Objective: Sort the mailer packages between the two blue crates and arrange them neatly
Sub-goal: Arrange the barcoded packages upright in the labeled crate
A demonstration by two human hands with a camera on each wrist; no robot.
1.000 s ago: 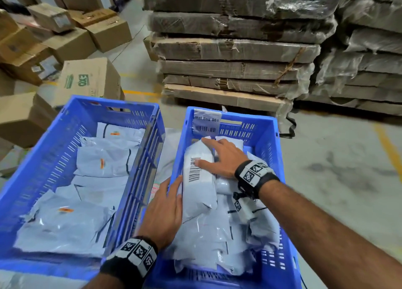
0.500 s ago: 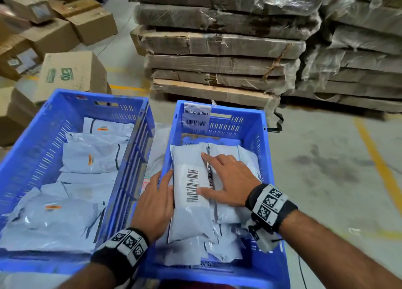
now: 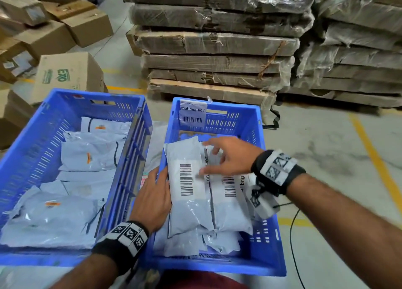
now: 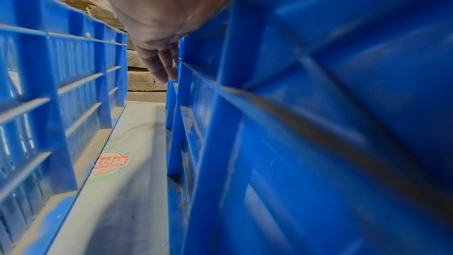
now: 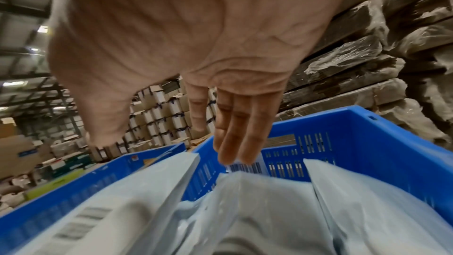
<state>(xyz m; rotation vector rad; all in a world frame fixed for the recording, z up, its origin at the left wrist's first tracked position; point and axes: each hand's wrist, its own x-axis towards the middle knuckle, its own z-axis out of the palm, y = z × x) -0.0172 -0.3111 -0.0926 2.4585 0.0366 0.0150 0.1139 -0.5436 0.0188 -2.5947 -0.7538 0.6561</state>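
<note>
Two blue crates stand side by side on the floor. The left crate (image 3: 32, 145) holds several grey mailers (image 3: 87, 156) lying flat. In the right crate (image 3: 267, 240), two barcode mailers lie side by side on a pile: the left mailer (image 3: 187, 193) and the right mailer (image 3: 230, 201). My left hand (image 3: 152, 199) rests flat against the left mailer's edge at the crate's left wall, fingers (image 4: 166, 65) straight. My right hand (image 3: 228, 156) hovers over the mailers with fingers (image 5: 235, 133) spread and straight, holding nothing.
Wrapped stacks of flat cardboard (image 3: 213, 49) on a pallet rise behind the crates. Loose cardboard boxes (image 3: 67, 75) crowd the far left. A barcode label (image 3: 192, 114) hangs on the right crate's far wall. A yellow floor line (image 3: 374, 158) and a black cable (image 3: 291, 245) lie at right.
My right hand has lifted off the mailers and now hovers with fingers spread. The two barcode mailers have settled side by side. My left hand stays at the crate's left wall.
</note>
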